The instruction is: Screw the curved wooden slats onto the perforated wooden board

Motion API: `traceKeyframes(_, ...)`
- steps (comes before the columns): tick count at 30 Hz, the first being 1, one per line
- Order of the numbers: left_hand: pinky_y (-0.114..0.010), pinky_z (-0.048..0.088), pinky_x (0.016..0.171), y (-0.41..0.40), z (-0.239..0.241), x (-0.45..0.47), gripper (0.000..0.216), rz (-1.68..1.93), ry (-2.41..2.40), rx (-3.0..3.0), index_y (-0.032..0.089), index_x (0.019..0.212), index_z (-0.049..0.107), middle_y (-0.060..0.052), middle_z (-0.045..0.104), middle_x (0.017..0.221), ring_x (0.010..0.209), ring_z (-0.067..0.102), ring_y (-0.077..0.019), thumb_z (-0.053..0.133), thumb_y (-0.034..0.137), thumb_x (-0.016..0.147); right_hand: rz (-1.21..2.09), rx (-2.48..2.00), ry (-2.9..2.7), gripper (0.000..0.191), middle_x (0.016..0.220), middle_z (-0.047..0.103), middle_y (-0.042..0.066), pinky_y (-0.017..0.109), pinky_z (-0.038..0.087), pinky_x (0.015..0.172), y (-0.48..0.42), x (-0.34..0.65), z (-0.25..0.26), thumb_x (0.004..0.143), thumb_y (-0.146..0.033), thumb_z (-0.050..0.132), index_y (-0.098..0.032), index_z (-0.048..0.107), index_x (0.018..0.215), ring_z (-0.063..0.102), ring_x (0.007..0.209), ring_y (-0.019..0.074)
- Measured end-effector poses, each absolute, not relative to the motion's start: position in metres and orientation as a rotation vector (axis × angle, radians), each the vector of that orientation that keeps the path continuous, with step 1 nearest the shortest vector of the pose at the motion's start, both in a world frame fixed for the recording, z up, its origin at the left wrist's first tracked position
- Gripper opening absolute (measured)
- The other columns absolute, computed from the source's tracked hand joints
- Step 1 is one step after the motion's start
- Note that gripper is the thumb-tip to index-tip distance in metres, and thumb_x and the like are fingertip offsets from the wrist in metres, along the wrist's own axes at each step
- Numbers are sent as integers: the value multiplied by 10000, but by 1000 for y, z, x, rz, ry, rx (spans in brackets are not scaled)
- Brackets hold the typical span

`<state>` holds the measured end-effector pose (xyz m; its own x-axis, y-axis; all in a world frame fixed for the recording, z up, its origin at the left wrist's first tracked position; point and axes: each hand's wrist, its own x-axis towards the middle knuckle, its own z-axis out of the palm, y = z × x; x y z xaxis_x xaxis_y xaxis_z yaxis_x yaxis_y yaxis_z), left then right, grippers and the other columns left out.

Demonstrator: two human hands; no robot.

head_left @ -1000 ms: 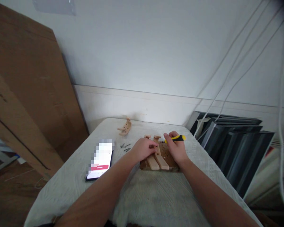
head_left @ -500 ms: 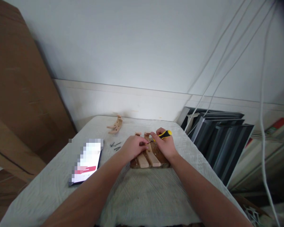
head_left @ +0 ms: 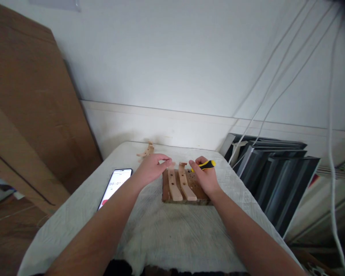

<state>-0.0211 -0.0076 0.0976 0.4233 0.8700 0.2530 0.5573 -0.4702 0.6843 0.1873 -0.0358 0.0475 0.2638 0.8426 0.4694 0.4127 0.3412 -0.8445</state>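
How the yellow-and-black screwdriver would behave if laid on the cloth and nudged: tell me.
The screwdriver would likely be stiff: its handle juts straight from the right hand without sagging. It may roll, as the handle looks rounded. The textured, creased cloth would probably slow any roll.

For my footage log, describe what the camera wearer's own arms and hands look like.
The left hand and right hand are ungloved. The left forearm and right forearm are bare, tapering toward wrists without watch or bracelet. No sleeve is in view. No ring or marking can be made out.
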Motion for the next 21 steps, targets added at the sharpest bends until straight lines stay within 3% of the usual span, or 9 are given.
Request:
traceKeyframes(5, -277, 484, 784, -8, 107, -69, 250, 765, 1508, 2309, 158, 984, 739, -81, 728, 1044, 916, 657, -207, 555, 262, 852, 678, -1195, -1333, 331, 576, 386, -62, 255, 295, 514, -63, 153, 78, 788, -468, 605, -216, 440, 652, 353, 527, 109)
traceKeyframes(12, -324, 494, 799, -24, 87, -78, 156, 279, 1783, 2436, 161, 880, 740, -119, 724, 939, 917, 663, -250, 623, 230, 803, 538, -1192, -1587, 342, 571, 379, -59, 259, 300, 531, -92, 84, 118, 791, -486, 595, -222, 422, 659, 365, 538, 116)
traceKeyframes(16, -354, 522, 771, -31, 64, -62, 215, 176, 1855, 2399, 107, 898, 725, -166, 710, 914, 886, 678, -267, 517, 118, 842, 468, -1267, -1654, 351, 573, 420, -49, 274, 322, 556, -78, 74, 113, 779, -521, 579, -227, 429, 662, 411, 547, 133)
traceKeyframes(21, -374, 539, 757, -35, 46, -51, 370, 178, 1956, 2383, 83, 1032, 683, -194, 663, 1018, 997, 644, -295, 346, 31, 887, 446, -1293, -1823, 299, 636, 528, -19, 285, 361, 589, -70, 82, 107, 730, -471, 650, -218, 496, 681, 480, 597, 150)
